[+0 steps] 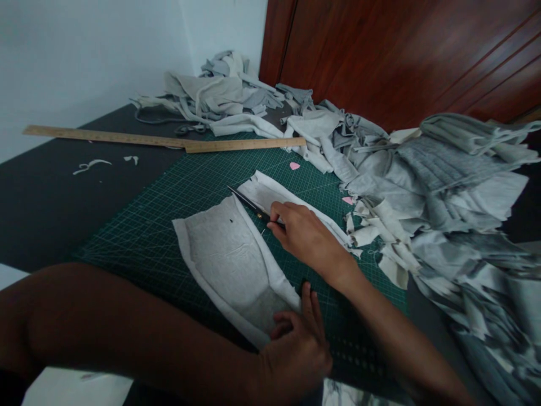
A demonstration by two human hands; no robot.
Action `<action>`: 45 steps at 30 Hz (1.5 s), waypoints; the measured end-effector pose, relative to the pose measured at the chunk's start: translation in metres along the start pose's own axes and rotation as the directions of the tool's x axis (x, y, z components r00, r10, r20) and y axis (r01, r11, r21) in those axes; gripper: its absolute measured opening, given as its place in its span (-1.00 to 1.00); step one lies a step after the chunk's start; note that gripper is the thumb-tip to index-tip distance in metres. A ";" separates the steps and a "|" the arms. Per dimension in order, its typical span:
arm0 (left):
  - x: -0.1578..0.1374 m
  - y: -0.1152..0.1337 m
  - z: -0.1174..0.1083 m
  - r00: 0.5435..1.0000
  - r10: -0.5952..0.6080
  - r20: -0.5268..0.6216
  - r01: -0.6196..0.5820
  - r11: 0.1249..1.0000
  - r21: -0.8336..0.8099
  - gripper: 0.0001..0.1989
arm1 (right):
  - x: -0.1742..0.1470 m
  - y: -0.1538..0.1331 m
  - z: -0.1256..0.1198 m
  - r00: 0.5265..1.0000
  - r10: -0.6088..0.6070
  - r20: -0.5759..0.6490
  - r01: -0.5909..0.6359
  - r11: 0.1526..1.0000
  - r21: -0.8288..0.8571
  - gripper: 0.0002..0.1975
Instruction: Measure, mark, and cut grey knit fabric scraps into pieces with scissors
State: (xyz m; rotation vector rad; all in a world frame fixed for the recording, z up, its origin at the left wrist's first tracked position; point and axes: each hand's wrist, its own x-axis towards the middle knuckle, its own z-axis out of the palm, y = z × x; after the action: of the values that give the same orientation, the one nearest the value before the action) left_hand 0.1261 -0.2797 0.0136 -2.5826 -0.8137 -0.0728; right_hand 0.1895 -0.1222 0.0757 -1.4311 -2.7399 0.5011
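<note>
My right hand (310,239) is closed around the dark handles of a pair of scissors (249,204). Their thin blades point to the upper left, lying beside the top right corner of a light grey fabric piece (224,248). This piece has folded-looking edges and a small dark mark near its top. My left hand (298,344) rests at its lower right end, some fingers stretched out along the edge and others bent over the cloth. Beyond the scissors, partly behind my right hand, is a second pale fabric piece (264,194).
A green cutting mat (139,225) with a grid covers much of the dark table (38,197). A wooden ruler (139,140) lies across the back left. Grey fabric heaps (380,163) line the back and right, with cream scraps (393,242) and a pink scrap (295,166) nearer.
</note>
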 end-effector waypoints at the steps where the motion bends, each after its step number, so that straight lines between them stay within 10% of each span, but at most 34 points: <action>1: 0.000 0.000 0.000 1.000 0.000 0.003 0.000 1.000 0.000 -0.58 | 0.000 0.000 0.001 1.000 -0.001 -0.003 0.001 1.000 0.002 -0.87; 31: 0.001 0.004 0.010 0.998 0.010 -0.056 -0.010 1.000 0.001 -0.56 | -0.015 -0.008 -0.004 0.958 0.273 0.091 -0.241 0.933 -0.266 -0.68; 38: 0.001 0.007 0.014 0.994 -0.033 -0.102 0.034 0.999 0.008 -0.57 | -0.018 0.004 -0.021 0.927 0.234 0.293 -0.262 0.963 0.060 -0.73; 41: 0.002 0.009 0.015 0.993 -0.041 -0.108 0.042 0.999 0.009 -0.58 | -0.015 0.021 -0.028 0.847 0.112 0.520 -0.369 0.828 0.422 -0.56; 45: 0.003 0.010 0.016 0.989 -0.089 -0.120 0.091 0.996 0.009 -0.55 | -0.026 0.039 -0.024 0.818 0.073 0.570 -0.553 0.368 0.747 -0.47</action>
State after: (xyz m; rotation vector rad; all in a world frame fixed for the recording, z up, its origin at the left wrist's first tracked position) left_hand 0.1328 -0.2787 -0.0041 -2.5005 -0.8820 -0.2458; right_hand 0.2400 -0.1157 0.0907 -1.5466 -1.6267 2.1589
